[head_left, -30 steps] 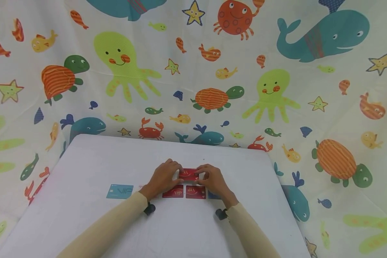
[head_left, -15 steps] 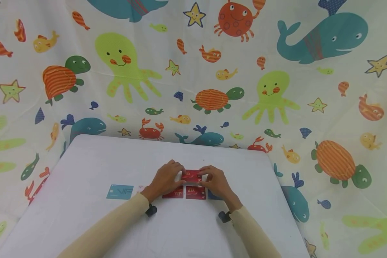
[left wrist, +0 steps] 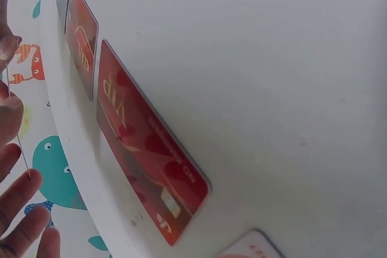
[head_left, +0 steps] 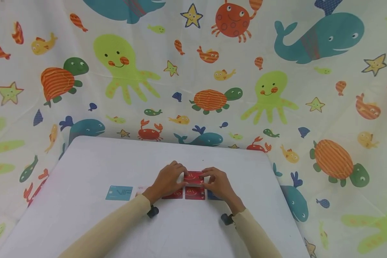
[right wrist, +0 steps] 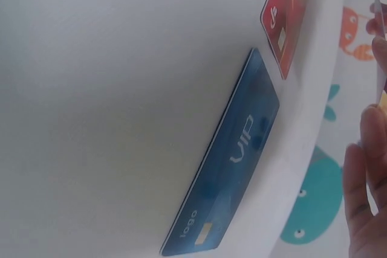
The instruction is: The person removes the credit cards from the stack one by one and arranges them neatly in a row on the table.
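A red VIP card point(head_left: 194, 177) is held by its two short ends between both hands, just beyond a row of cards on the white table. My left hand point(head_left: 168, 180) pinches its left end, and my right hand point(head_left: 218, 183) pinches the right end. In both wrist views the held card appears only as a thin edge, raised off the table. Below it in the row lie two red VIP cards, a left one point(left wrist: 148, 149) and a right one point(head_left: 195, 193). A dark blue VIP card point(right wrist: 227, 173) lies at the row's right end, partly behind my right hand.
Farther left in the row lie a light blue VIP card point(head_left: 119, 192) and a whitish card point(head_left: 140, 190), partly covered by my left forearm. The white table point(head_left: 109, 161) ends at a curtain point(head_left: 193, 71) printed with sea animals.
Both hands have shifted slightly right with the red card still between them. The cards in the row have stayed in place.
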`<state>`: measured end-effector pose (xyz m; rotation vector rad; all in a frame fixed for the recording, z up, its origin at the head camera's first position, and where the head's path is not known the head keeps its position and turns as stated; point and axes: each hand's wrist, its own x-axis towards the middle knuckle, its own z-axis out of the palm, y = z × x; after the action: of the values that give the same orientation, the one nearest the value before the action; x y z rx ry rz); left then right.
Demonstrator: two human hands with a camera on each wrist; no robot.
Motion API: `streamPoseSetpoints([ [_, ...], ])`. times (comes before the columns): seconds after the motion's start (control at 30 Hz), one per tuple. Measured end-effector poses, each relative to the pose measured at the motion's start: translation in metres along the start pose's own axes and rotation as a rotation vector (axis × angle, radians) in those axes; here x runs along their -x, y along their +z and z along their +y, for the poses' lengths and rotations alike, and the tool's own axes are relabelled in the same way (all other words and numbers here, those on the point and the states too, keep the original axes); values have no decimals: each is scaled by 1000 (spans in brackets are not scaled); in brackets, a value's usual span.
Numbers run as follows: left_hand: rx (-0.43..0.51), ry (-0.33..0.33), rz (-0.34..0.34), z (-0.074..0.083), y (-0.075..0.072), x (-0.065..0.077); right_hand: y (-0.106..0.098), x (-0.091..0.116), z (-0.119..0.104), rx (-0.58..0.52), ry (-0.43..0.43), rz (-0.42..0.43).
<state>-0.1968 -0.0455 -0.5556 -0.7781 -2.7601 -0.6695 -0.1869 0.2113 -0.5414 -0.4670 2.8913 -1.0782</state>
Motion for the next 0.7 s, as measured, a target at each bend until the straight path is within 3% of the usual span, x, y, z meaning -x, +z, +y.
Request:
streamPoseSetpoints([
  [0.7, 16, 26, -2, 10, 0, -5, -6, 7, 10, -7, 18, 8],
])
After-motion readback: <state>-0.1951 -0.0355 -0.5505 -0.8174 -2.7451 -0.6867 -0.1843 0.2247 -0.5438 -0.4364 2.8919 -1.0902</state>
